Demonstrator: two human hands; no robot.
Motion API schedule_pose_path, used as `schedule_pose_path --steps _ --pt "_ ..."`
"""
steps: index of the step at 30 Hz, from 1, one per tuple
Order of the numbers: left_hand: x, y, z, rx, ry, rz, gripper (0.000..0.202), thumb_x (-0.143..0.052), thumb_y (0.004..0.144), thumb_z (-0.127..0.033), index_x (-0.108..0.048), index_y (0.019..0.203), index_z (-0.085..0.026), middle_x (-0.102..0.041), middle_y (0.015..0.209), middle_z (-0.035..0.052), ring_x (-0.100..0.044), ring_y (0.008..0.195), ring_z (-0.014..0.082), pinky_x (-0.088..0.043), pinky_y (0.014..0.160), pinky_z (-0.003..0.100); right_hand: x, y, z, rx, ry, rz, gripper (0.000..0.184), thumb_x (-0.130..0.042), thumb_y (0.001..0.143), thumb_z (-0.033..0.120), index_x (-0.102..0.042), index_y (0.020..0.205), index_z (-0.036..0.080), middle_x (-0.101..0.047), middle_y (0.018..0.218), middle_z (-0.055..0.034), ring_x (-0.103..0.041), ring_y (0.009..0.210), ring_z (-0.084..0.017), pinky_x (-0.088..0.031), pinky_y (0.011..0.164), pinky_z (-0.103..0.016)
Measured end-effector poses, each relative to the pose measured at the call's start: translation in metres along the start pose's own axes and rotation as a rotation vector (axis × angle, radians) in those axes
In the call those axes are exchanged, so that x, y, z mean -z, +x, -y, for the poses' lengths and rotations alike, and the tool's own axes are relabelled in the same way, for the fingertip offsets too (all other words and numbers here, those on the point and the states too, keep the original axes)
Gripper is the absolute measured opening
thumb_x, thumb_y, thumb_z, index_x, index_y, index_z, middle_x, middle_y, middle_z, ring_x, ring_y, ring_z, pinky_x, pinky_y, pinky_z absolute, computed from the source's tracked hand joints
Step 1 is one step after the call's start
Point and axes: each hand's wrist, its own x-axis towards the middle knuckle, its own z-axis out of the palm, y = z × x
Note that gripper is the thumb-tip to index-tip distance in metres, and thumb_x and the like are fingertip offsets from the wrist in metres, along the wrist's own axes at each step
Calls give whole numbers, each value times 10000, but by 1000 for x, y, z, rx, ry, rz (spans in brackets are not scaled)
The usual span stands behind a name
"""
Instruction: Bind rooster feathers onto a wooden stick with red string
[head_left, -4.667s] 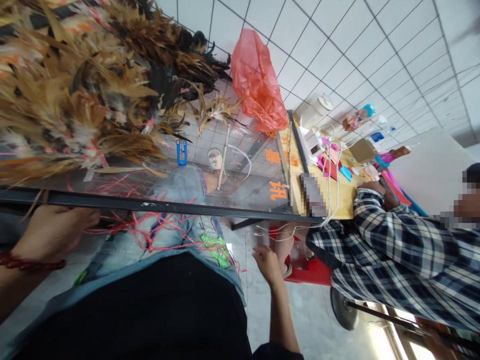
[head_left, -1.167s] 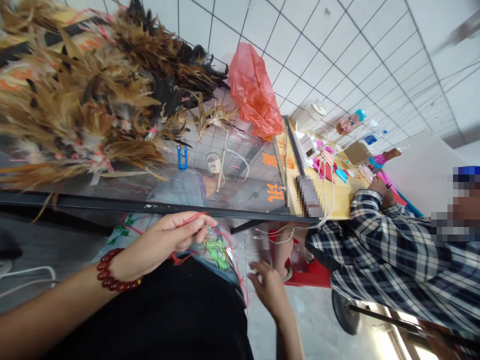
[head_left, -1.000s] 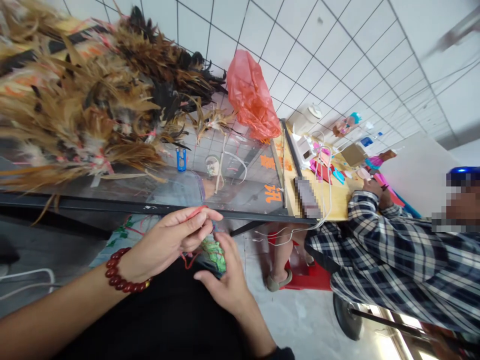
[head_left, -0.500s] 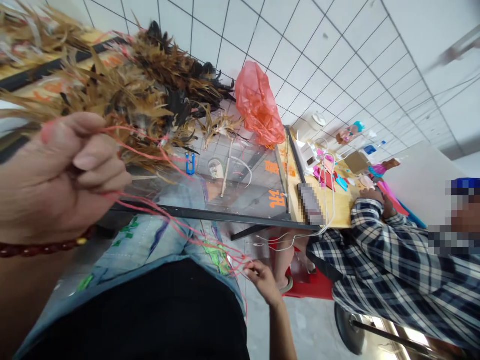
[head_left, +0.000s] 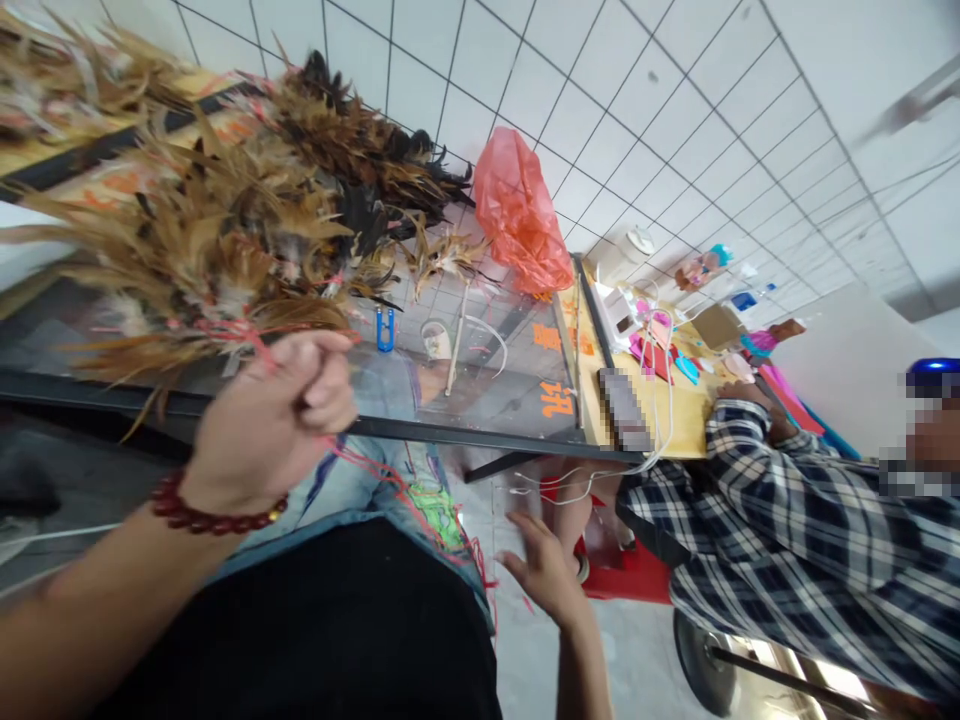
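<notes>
Left hand (head_left: 274, 420) clenched on thin pink-red plastic strings (head_left: 390, 480), now lower and farther from the camera than half a second ago. Right hand (head_left: 544, 575) open, fingers spread, strings released. Strings trail toward 4 o'clock over the lap; ends blurred. Brown feather bundles (head_left: 225, 230) on glass-topped table (head_left: 487, 380), cut off at 9 o'clock.

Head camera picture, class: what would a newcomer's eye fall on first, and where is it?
First, the big heap of brown feathers on the glass table, upper left. Next, the left hand with a bead bracelet, fisted on red strings at the table's near edge. Behind, a red plastic bag stands against the tiled wall.
</notes>
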Motion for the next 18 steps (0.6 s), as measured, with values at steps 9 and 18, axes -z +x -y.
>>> schedule_pose_path --steps 9,18 --pt "-19 -2 39 56 85 -27 152 -658 867 -277 -692 918 -138 -420 544 -46 -303 425 37 -245 408 162 -74 50 135 260 1085 452 432 -754 786 474 -673 1100 189 -492 609 58 -346 450 -51 -293 422 -176" --pt "2 20 -4 -29 6 -76 174 -453 962 -158 -617 1019 -149 -386 521 -58 -254 424 55 -221 422 177 -34 34 71 -40 1294 46 426 -762 735 570 -609 730 172 -180 455 134 -87 377 -21 -109 368 -172"
